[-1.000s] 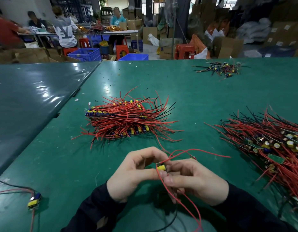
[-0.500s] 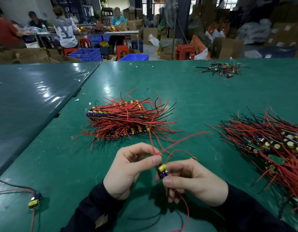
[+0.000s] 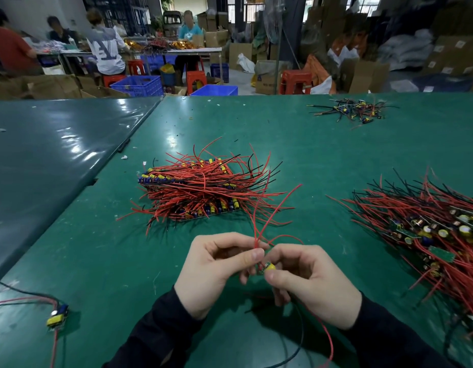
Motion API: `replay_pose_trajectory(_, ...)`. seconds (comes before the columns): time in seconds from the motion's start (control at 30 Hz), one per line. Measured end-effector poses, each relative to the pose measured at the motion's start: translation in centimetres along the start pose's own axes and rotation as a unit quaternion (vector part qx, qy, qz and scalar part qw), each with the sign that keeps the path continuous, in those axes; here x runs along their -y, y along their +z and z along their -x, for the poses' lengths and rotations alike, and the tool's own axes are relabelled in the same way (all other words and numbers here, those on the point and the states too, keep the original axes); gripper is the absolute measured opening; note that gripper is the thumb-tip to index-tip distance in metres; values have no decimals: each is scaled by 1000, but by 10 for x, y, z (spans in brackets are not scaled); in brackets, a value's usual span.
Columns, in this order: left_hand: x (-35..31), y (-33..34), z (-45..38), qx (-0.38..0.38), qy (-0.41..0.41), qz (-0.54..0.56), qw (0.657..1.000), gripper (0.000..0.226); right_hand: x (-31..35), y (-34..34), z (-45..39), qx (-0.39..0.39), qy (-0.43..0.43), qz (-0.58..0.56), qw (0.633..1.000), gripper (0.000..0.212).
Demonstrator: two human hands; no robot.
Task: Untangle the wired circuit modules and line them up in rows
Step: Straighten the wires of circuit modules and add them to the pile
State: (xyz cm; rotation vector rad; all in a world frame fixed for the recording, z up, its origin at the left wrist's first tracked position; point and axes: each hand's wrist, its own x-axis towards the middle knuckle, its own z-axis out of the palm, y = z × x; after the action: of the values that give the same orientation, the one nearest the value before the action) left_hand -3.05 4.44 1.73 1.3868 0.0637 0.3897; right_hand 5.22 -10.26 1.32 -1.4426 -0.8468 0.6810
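Head view
Left hand: at 6 o'clock, thumb and forefinger pinching the red wires.
Right hand: touching the left, fingers curled, pinching the small module.
Lined-up stack: 12 o'clock from the hands, on the green table.
Tangled heap: 3 o'clock.
Loose module: 8 o'clock.
Small pile: 1 o'clock, far.

Green table up front, people seated at a far table, red stools, blue crates, cardboard boxes stacked everywhere.
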Motion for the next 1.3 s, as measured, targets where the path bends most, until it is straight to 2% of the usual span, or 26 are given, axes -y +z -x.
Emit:
replay_pose_trajectory(0.2,-2,-1,1,16,-58,32,998,17,0,2,0,19,15,43,999,9)
replay_pose_trajectory(0.33,-1,0,1,22,-78,32,996,13,-3,3,1,47,54,22,997,20)
replay_pose_trajectory(0.47,-2,3,2,30,-90,59,994,16,3,3,2,65,70,4,995,13)
replay_pose_trajectory(0.67,-4,2,3,33,-126,135,982,30,8,3,4,95,51,-57,993,18)
replay_pose_trajectory(0.73,-4,2,3,30,-121,154,980,27,10,2,4,104,45,-72,991,19)
replay_pose_trajectory(0.83,-3,0,4,30,-90,140,986,39,11,1,3,119,53,-97,987,24)
replay_pose_trajectory(0.97,0,-1,2,-17,-12,20,1000,18,7,2,2,87,62,-81,991,22)
replay_pose_trajectory(1.07,5,2,2,-50,64,-98,992,9,1,2,2,37,65,-39,996,28)
replay_pose_trajectory(1.13,6,4,3,-62,86,-136,985,11,-2,2,2,14,66,-14,998,33)
replay_pose_trajectory(1.2,7,6,2,-72,62,-88,992,16,-2,1,2,12,67,-13,998,29)
replay_pose_trajectory(1.3,6,6,0,-60,6,11,998,12,2,2,1,38,69,-33,996,20)
